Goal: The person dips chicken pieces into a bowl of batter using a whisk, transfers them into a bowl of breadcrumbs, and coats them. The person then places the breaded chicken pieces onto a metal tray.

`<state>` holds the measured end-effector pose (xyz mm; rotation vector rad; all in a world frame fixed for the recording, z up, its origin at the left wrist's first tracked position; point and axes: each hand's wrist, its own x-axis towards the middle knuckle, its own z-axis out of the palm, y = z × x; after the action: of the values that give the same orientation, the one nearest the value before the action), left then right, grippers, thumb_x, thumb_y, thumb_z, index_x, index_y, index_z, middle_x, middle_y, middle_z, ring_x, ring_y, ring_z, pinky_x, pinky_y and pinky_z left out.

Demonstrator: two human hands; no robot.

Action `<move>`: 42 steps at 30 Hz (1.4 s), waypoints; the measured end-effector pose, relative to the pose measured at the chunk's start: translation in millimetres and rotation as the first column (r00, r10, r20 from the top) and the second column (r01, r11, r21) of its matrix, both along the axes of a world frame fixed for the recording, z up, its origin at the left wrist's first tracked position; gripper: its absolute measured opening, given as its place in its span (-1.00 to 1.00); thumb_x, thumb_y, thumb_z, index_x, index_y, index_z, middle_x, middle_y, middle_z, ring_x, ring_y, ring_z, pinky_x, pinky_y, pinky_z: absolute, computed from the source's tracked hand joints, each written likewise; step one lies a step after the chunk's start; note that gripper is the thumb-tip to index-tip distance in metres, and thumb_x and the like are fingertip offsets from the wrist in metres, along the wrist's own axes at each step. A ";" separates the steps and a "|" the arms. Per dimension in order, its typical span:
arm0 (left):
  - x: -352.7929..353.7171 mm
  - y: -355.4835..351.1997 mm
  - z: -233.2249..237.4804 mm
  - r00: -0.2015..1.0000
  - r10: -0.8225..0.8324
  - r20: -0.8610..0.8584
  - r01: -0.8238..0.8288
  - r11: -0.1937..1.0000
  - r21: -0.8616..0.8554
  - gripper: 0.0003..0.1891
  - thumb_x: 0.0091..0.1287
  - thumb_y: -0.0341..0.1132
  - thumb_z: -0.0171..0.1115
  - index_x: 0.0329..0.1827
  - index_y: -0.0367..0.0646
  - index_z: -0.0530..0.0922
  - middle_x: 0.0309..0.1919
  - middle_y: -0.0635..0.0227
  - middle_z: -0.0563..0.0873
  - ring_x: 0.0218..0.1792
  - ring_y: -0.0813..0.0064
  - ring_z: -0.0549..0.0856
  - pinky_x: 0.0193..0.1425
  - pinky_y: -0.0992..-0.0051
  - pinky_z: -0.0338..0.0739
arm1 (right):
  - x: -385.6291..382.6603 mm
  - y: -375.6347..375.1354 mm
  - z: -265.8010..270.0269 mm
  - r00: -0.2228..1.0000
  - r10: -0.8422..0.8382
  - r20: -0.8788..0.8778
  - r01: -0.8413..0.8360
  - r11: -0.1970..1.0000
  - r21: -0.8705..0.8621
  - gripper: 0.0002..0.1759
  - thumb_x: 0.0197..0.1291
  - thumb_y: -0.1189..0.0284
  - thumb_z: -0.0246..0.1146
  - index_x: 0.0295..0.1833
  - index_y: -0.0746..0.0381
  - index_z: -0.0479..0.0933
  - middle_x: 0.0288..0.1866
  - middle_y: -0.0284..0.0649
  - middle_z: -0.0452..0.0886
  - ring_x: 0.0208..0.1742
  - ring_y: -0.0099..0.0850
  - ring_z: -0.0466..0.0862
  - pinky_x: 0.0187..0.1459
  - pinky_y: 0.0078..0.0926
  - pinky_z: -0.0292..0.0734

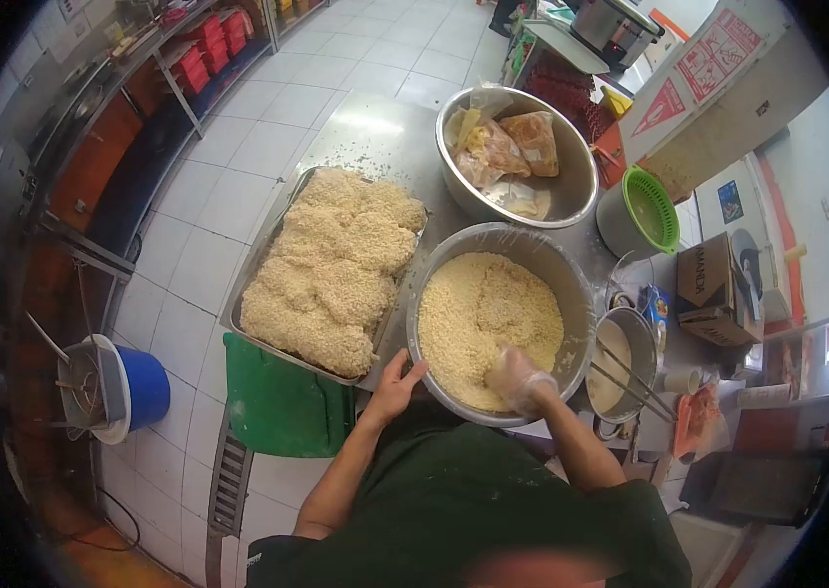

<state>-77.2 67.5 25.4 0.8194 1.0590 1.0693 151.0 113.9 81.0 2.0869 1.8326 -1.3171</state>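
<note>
A big grey metal bowl point(581, 323) holds pale yellow crumbs point(453, 314). My right hand point(520, 380), in a clear plastic glove, presses into them at the near side; its fingertips are buried. A crumb-covered lump point(514, 316) lies in the bowl beyond that hand. Bare, my left hand point(397, 390) is at the bowl's lower left side, with thumb and fingers apart and the thumb by the rim. To the left, a metal tray point(253, 338) is heaped with crumb-coated pieces point(331, 265).
Behind stands a steel bowl point(579, 201) with bagged raw meat point(507, 147). At right are a pot of pale liquid point(612, 367) with tongs point(635, 384) across it, a green basket point(652, 208) and a cardboard box point(713, 289). A green bin point(282, 402) sits below the tray.
</note>
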 end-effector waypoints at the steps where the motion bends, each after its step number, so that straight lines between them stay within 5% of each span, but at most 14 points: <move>1: -0.3 -1.3 -1.4 1.000 -0.009 0.008 0.009 1.000 -0.015 -0.70 0.36 -0.26 0.11 0.04 -0.27 0.45 -0.09 0.36 0.58 -0.04 0.59 0.47 0.11 0.57 0.33 | 2.8 8.6 7.6 0.984 -0.120 -0.130 0.104 0.986 -0.129 -0.21 -0.03 0.29 0.31 0.32 0.34 0.19 -0.07 0.08 0.56 -0.04 -0.15 0.59 0.01 -0.34 0.48; 5: 0.6 -3.1 0.9 1.000 -0.007 0.030 0.008 1.000 -0.030 -0.71 0.36 -0.25 0.11 0.02 -0.27 0.46 -0.11 0.36 0.58 -0.05 0.59 0.47 0.11 0.56 0.33 | 32.3 74.9 -30.6 0.932 0.165 -0.324 -0.067 0.954 0.294 -0.27 0.06 0.39 0.23 0.35 0.30 0.15 0.04 0.06 0.53 -0.05 -0.12 0.59 -0.01 -0.28 0.49; 7: 0.4 -2.9 2.7 1.000 0.004 0.009 -0.004 0.998 -0.060 -0.72 0.36 -0.25 0.12 0.00 -0.27 0.46 -0.12 0.36 0.58 -0.06 0.59 0.47 0.11 0.56 0.33 | 7.6 97.5 -1.2 0.724 0.476 0.499 -0.568 0.822 0.039 -0.30 0.21 0.27 0.08 0.40 0.29 0.05 0.30 0.07 0.31 0.21 -0.05 0.43 0.22 -0.23 0.31; 8: -0.2 -2.1 3.2 1.000 0.002 0.005 -0.002 0.998 -0.061 -0.72 0.36 -0.25 0.12 0.00 -0.27 0.46 -0.12 0.36 0.58 -0.06 0.59 0.47 0.11 0.56 0.33 | -1.0 92.7 -21.6 0.727 0.475 0.496 -0.566 0.824 0.040 -0.30 0.21 0.27 0.08 0.40 0.29 0.05 0.30 0.07 0.31 0.21 -0.05 0.43 0.22 -0.23 0.31; 10: 1.2 -0.2 3.4 1.000 -0.011 0.011 0.011 0.998 -0.055 -0.71 0.35 -0.23 0.12 -0.02 -0.27 0.46 -0.12 0.36 0.58 -0.07 0.58 0.47 0.10 0.55 0.34 | -20.4 84.5 -59.6 0.802 0.136 0.581 -0.494 0.698 0.518 -0.31 0.33 0.04 -0.26 0.38 0.34 0.10 0.41 0.07 0.12 0.44 -0.10 0.11 0.41 -0.22 -0.05; 13: 2.3 -0.6 0.4 0.999 0.008 -0.032 -0.011 0.997 -0.073 -0.70 0.35 -0.23 0.13 -0.02 -0.28 0.46 -0.14 0.35 0.58 -0.07 0.58 0.48 0.10 0.54 0.34 | -17.6 92.2 -49.9 0.835 0.259 0.485 -0.428 0.860 0.279 -0.24 0.34 0.04 -0.29 0.44 0.39 -0.14 0.51 0.02 -0.21 0.52 -0.12 -0.22 0.47 -0.27 -0.35; 23: -2.8 -2.9 -3.9 0.998 -0.052 -0.036 0.050 0.997 -0.060 -0.66 0.37 -0.25 0.09 0.10 -0.28 0.42 -0.03 0.35 0.55 0.00 0.56 0.47 0.16 0.53 0.32 | -14.2 29.0 -9.3 0.818 0.426 0.386 -0.485 0.872 0.066 -0.24 0.33 0.05 -0.29 0.44 0.38 -0.17 0.50 0.05 -0.13 0.52 -0.11 -0.19 0.46 -0.26 -0.32; 25: -1.1 -1.7 -7.0 0.998 -0.049 -0.041 0.047 0.998 -0.052 -0.66 0.37 -0.26 0.09 0.10 -0.28 0.42 -0.03 0.35 0.55 -0.01 0.57 0.47 0.15 0.54 0.32 | -18.4 51.8 12.8 0.455 0.673 0.584 -0.723 0.662 -0.198 -0.25 0.32 0.05 -0.28 0.44 0.38 -0.11 0.49 0.05 -0.10 0.52 -0.08 -0.19 0.46 -0.23 -0.32; 29: 0.6 -2.3 -0.1 1.000 -0.012 0.027 0.014 0.997 -0.069 -0.71 0.35 -0.23 0.13 -0.01 -0.26 0.46 -0.15 0.38 0.58 -0.11 0.60 0.48 0.05 0.56 0.37 | -4.1 55.6 -63.0 0.889 0.108 0.445 -0.300 0.871 0.389 -0.23 0.29 0.03 -0.20 0.42 0.39 -0.04 0.48 0.09 -0.07 0.50 -0.04 -0.14 0.46 -0.16 -0.31; 31: -0.1 -0.7 4.7 1.000 -0.004 0.020 0.005 0.998 -0.058 -0.70 0.35 -0.23 0.13 0.00 -0.27 0.46 -0.15 0.38 0.58 -0.10 0.60 0.49 0.05 0.56 0.37 | 0.3 68.6 -58.7 0.585 0.505 0.634 -0.685 0.727 0.053 -0.12 0.20 0.10 0.03 0.41 0.47 -0.12 0.45 0.18 -0.04 0.48 0.00 -0.08 0.46 -0.24 -0.26; 33: -1.8 -1.7 5.1 0.996 0.010 -0.085 -0.011 1.000 -0.015 -0.66 0.35 -0.22 0.13 0.05 -0.28 0.44 -0.12 0.36 0.57 -0.10 0.59 0.50 0.04 0.56 0.38 | -12.1 57.3 -21.0 0.959 0.013 0.282 -0.124 0.918 0.378 -0.22 0.17 0.10 0.10 0.30 0.48 0.15 0.39 0.21 0.11 0.44 -0.02 0.09 0.43 -0.32 -0.09; 35: 0.0 -5.5 4.6 0.993 0.064 -0.094 -0.070 0.996 -0.061 -0.63 0.35 -0.21 0.13 0.09 -0.29 0.41 -0.09 0.34 0.56 -0.10 0.58 0.51 0.04 0.55 0.39 | 5.7 51.6 -35.1 0.946 -0.270 0.178 0.132 0.825 0.549 -0.33 0.19 0.06 0.08 0.14 0.46 0.37 0.26 0.16 0.34 0.33 -0.17 0.31 0.33 -0.41 0.15; 38: -3.1 -2.3 15.5 0.994 0.007 -0.107 -0.013 0.999 -0.052 -0.64 0.36 -0.21 0.12 0.08 -0.28 0.41 -0.09 0.34 0.56 -0.10 0.58 0.51 0.03 0.55 0.39 | 17.6 58.6 -40.8 0.901 -0.429 0.061 0.419 0.899 0.131 -0.46 0.19 0.13 0.13 0.02 0.43 0.49 0.15 0.03 0.47 0.21 -0.32 0.44 0.19 -0.48 0.31; 42: -3.5 -2.5 -0.3 0.998 -0.043 -0.054 0.043 0.999 -0.002 -0.68 0.36 -0.22 0.12 0.04 -0.26 0.43 -0.13 0.37 0.56 -0.12 0.61 0.50 0.02 0.56 0.39 | 75.9 90.5 -137.2 0.822 -0.554 -0.133 0.563 0.826 0.039 -0.37 0.09 0.05 0.21 0.11 0.33 0.48 0.17 -0.04 0.50 0.19 -0.27 0.45 0.14 -0.35 0.27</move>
<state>-80.7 65.1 25.1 0.8712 1.0822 1.0151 226.9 204.4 -56.2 2.7864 1.3545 -1.5174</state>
